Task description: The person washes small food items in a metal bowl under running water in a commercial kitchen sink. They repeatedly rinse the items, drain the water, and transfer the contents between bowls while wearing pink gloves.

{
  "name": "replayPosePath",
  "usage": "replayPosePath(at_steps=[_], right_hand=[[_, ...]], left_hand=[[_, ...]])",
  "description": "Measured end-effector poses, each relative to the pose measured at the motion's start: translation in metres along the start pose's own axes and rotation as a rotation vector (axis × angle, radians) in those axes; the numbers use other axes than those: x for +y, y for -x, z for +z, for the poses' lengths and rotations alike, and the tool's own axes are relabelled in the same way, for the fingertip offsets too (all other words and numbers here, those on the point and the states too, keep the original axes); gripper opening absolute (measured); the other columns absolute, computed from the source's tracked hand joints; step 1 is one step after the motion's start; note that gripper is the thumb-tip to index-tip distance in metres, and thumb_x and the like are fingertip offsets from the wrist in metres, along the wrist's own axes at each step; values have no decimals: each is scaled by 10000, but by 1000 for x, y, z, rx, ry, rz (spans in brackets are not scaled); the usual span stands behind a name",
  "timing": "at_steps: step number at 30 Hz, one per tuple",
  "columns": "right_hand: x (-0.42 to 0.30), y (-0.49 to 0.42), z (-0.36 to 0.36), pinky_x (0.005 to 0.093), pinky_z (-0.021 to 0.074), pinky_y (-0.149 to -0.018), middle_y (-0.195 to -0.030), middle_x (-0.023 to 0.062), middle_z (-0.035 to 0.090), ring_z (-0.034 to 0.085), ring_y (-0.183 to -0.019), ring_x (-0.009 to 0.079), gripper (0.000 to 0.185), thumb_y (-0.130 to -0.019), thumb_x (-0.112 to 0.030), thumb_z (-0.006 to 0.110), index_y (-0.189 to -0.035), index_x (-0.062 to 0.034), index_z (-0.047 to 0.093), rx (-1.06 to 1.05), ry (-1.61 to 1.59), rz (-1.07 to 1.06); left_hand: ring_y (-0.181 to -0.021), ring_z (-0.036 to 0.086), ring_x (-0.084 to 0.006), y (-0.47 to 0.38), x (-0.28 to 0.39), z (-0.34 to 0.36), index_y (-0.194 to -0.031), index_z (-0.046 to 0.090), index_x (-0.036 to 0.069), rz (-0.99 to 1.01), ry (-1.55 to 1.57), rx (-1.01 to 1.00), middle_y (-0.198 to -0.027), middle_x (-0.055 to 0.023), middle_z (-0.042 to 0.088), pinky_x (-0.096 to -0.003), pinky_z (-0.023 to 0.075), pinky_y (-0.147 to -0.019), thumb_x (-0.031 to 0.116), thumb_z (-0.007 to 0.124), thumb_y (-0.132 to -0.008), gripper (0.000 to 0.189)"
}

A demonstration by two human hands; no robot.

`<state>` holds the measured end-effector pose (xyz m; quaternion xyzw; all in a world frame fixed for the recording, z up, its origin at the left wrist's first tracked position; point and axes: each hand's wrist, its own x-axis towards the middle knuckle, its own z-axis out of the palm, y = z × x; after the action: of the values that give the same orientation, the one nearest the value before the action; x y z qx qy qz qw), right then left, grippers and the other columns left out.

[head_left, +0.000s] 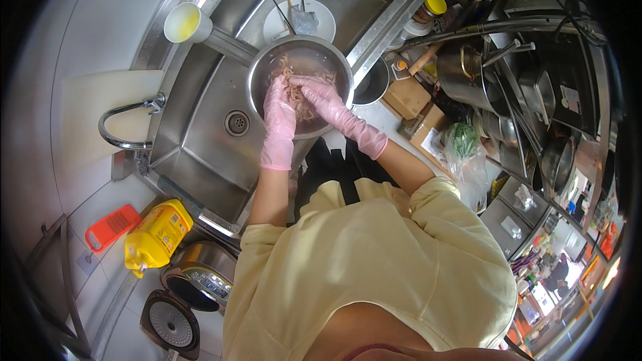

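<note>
A round stainless steel bowl [346,60] rests at the divider between two sink basins, holding cloudy water and thin pale strips of raw meat [302,110]. Both my hands are down in it, in thin pink disposable gloves that reach up the forearms. My left hand [279,100] is curled against a clump of strips on the bowl's left side. From the right, my right hand [319,94] closes on the same clump, its fingertips meeting the left hand's. Some strips show between the hands, and others lie loose around them.
A chrome faucet [123,110] arches over the left basin [210,85]. A white plate [326,15] with thin sticks and a plastic bag lies behind the bowl. A white cup [188,23] stands on the divider. A yellow jug [158,235] and an open rice cooker [200,271] are lower left.
</note>
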<state>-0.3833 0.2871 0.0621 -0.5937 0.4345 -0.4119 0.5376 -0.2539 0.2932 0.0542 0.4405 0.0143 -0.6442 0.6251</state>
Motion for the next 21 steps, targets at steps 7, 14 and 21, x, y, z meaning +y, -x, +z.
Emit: replayPosePath(at_steps=[7,14,21], right_hand=[[-2,4,-1,435,388,-965,-1078,125,638,564,-1056,333,272,-874,-205,529,-1075,-48,624,-69,268,-238],[-5,4,5,255,483,-802,-944,75,647,609,-882,125,263,-791,27,643,-1044,-32,602,102,-186,222],[-3,1,7,232,481,-796,-882,57,652,602,-847,102,183,-822,8,639,-1004,-7,632,133,-79,299]], left_hand=[[-934,588,-153,-2,-9,-21,-1065,616,1,91,-170,35,-1006,-66,625,-263,478,-828,43,595,-882,189],[-943,582,-138,7,-9,-19,-1066,610,11,115,-215,91,-1024,-61,608,-248,480,-841,11,600,-867,199],[-959,574,-124,13,-8,-16,-1038,625,28,121,-257,49,-1025,-36,602,-239,469,-856,-19,601,-855,190]])
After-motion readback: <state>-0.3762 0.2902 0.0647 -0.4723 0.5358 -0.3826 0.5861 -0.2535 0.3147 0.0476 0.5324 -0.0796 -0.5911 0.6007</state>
